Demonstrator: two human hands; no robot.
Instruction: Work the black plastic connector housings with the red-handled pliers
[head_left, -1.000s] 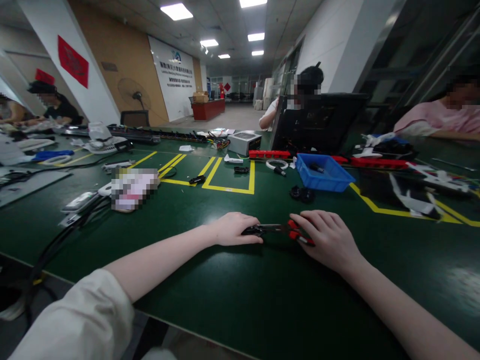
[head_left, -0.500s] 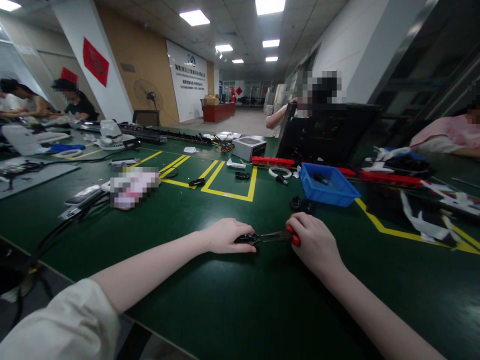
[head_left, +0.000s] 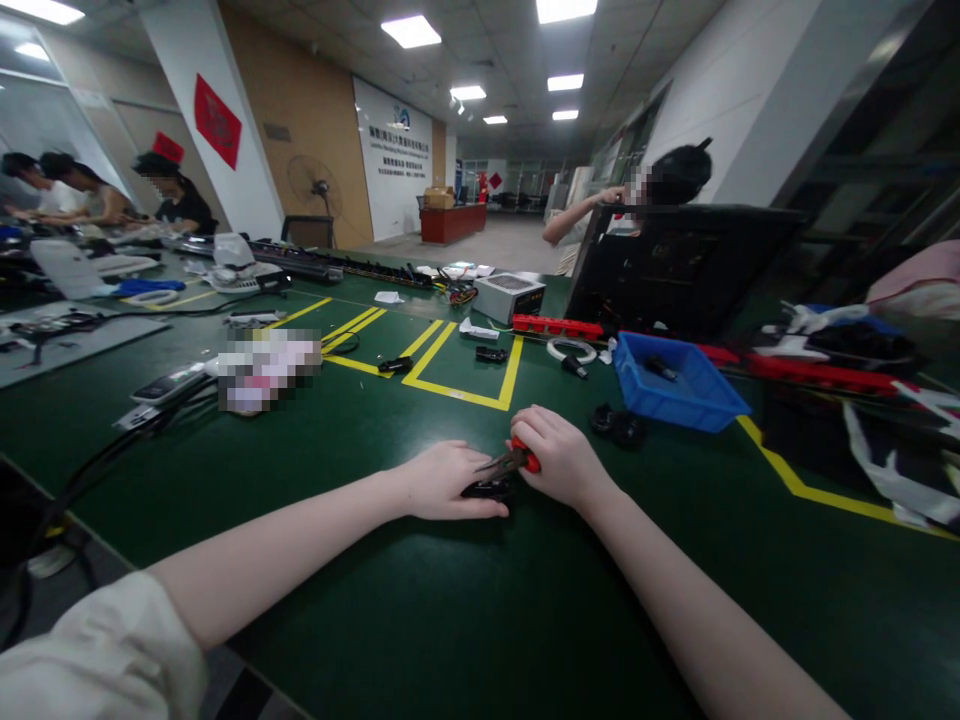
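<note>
My left hand [head_left: 444, 482] lies low over the green table top, its thumb and fingers closed around a small black plastic part [head_left: 493, 490]. What exactly the part is, I cannot make out. My right hand [head_left: 562, 455] is wrapped around long-nose pliers [head_left: 504, 463] with red handles. The jaws point left and lie over the upper side of the black part, close to my left fingers. Whether the jaws touch the part cannot be seen. A coiled black cable [head_left: 616, 424] rests on the table beyond my right hand.
A blue tray [head_left: 679, 405] with a black piece inside stands at the right. Farther back are a power supply box [head_left: 510, 297], a red power strip [head_left: 556, 326] and a large black panel [head_left: 679, 270]. A phone-like device [head_left: 171, 385] and cables lie left. Other people sit around the table.
My right hand has moved left with the pliers, bringing their jaws from beside the black part to over it. My left hand has kept its hold. The camera view has shifted slightly.
</note>
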